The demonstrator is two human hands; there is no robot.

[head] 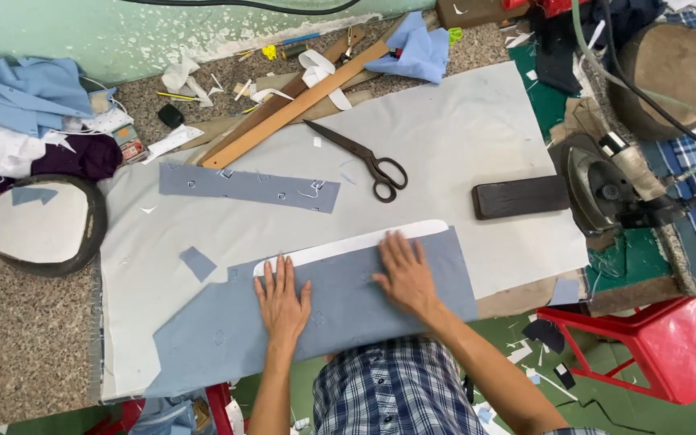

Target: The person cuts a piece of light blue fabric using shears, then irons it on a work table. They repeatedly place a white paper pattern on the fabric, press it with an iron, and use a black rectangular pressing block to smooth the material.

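Both hands lie flat, fingers spread, on a large grey-blue piece of cut cloth (340,310) at the near edge of the pale grey padded work surface (477,121). The left hand (282,302) presses near the cloth's middle; the right hand (404,274) presses further right, its fingertips just touching a long white rounded-end pattern strip (348,244) that runs along the cloth's far edge. Neither hand pinches anything. Further off lie a narrow grey-blue cloth strip (247,187), black-handled scissors (364,159) and a long wooden ruler (296,106). To the right sit a dark rectangular block (519,196) and an old iron (606,189); a red plastic stool (670,342) stands near right.
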